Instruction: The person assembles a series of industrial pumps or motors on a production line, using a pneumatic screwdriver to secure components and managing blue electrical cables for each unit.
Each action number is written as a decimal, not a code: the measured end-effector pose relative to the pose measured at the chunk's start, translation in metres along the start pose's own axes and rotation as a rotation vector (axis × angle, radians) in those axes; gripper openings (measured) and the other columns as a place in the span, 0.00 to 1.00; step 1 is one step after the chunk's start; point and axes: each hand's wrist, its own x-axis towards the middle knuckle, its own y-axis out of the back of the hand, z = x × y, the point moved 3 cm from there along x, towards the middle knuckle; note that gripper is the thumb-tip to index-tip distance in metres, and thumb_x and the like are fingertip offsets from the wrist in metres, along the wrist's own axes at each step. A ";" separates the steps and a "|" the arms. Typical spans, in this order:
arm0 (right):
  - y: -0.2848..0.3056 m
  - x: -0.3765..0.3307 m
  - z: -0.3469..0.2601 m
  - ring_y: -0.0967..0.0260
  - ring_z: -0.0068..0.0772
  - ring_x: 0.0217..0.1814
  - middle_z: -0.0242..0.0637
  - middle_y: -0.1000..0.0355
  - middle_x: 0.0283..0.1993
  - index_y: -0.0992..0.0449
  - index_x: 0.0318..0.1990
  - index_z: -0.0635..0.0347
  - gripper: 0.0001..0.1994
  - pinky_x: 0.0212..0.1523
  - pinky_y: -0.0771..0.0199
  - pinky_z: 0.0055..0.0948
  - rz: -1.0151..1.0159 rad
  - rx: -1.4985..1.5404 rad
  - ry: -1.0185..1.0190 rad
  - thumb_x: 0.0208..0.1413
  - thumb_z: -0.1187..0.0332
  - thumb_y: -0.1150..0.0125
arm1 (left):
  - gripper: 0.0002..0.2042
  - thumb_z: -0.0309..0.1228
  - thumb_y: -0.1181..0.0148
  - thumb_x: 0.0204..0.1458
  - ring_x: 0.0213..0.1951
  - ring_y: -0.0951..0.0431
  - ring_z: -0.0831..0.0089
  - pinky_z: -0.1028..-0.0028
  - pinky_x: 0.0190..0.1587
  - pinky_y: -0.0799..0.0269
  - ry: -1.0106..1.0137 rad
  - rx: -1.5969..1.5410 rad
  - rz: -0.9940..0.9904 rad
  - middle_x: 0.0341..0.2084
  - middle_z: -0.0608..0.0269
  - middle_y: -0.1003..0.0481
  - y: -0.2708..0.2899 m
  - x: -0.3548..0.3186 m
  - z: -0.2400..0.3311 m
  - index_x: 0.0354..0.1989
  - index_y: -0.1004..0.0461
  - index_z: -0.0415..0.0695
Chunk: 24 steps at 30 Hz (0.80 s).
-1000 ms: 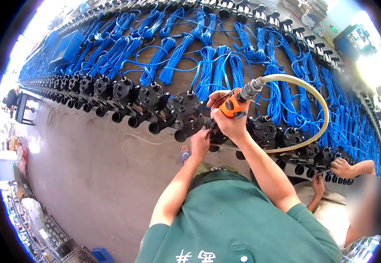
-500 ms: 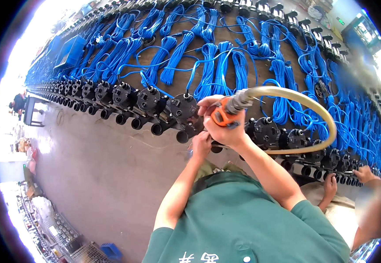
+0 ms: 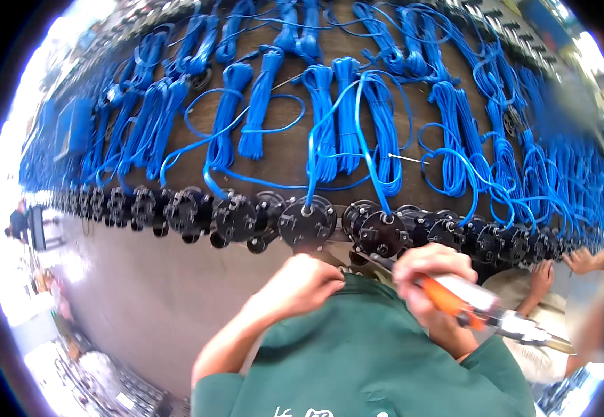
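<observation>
At the tabletop point(image 3: 455, 149) edge:
right hand point(image 3: 430, 278): fist wrapped around orange driver point(image 3: 455, 300), rigid, likely weighty; hold the barrel.
left hand point(image 3: 302, 285): curled, apparently empty, below black pump point(image 3: 307, 224).

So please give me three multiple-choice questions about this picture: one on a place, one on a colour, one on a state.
1. Where do the round black parts lie?
A. in a row along the bench edge
B. stacked on the floor
C. in a box

2. What colour are the coiled cables?
A. red
B. blue
C. yellow

3. What does the right hand hold?
A. nothing
B. a cable coil
C. the orange-handled powered tool

Key: A, they line the edge; B, every coil is blue; C, the fingers wrap the orange handle, while the left hand is closed beside it.
</observation>
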 end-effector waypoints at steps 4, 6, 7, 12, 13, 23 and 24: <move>0.023 0.000 -0.018 0.29 0.30 0.25 0.43 0.28 0.35 0.29 0.47 0.64 0.14 0.30 0.23 0.31 0.416 0.085 0.075 0.52 0.78 0.38 | 0.07 0.31 0.36 0.51 0.32 0.22 0.57 0.62 0.36 0.25 -0.177 0.430 0.101 0.24 0.58 0.23 0.126 0.074 0.051 0.26 0.20 0.41; 0.025 -0.003 -0.021 0.31 0.29 0.24 0.43 0.31 0.35 0.31 0.47 0.62 0.14 0.30 0.24 0.32 0.549 0.015 0.101 0.53 0.78 0.38 | 0.06 0.31 0.36 0.51 0.37 0.23 0.56 0.62 0.40 0.25 -0.258 0.790 -0.172 0.28 0.57 0.23 0.119 0.128 0.031 0.31 0.20 0.41; 0.028 -0.005 -0.021 0.30 0.29 0.24 0.42 0.30 0.35 0.31 0.47 0.62 0.14 0.31 0.24 0.32 0.602 -0.018 0.104 0.53 0.79 0.40 | 0.07 0.31 0.36 0.50 0.39 0.23 0.56 0.62 0.42 0.25 -0.333 0.881 -0.380 0.30 0.57 0.23 0.102 0.153 0.012 0.34 0.21 0.41; 0.026 -0.017 -0.020 0.28 0.29 0.27 0.42 0.29 0.36 0.30 0.47 0.62 0.15 0.34 0.23 0.34 0.788 -0.149 0.047 0.51 0.83 0.43 | 0.16 0.27 0.37 0.47 0.38 0.21 0.47 0.55 0.41 0.24 -0.709 0.365 -0.765 0.33 0.47 0.22 -0.020 0.252 -0.070 0.45 0.27 0.35; 0.027 -0.018 -0.018 0.28 0.29 0.27 0.42 0.28 0.37 0.30 0.47 0.62 0.15 0.34 0.22 0.34 0.811 -0.158 0.043 0.51 0.83 0.42 | 0.15 0.26 0.38 0.47 0.38 0.21 0.47 0.54 0.39 0.25 -0.842 0.277 -0.750 0.32 0.46 0.22 -0.041 0.265 -0.077 0.44 0.25 0.35; 0.030 -0.001 0.006 0.26 0.29 0.27 0.46 0.27 0.37 0.30 0.44 0.64 0.14 0.29 0.21 0.30 0.797 -0.195 0.043 0.50 0.84 0.40 | 0.14 0.24 0.38 0.40 0.38 0.22 0.55 0.60 0.41 0.26 -0.992 0.252 -0.962 0.30 0.55 0.20 -0.089 0.280 -0.084 0.39 0.22 0.38; 0.030 0.004 0.011 0.27 0.29 0.27 0.45 0.28 0.37 0.30 0.44 0.64 0.13 0.30 0.22 0.30 0.791 -0.205 0.021 0.51 0.83 0.40 | 0.13 0.24 0.37 0.39 0.38 0.23 0.55 0.60 0.41 0.26 -1.033 0.279 -0.955 0.29 0.56 0.20 -0.089 0.280 -0.083 0.37 0.23 0.38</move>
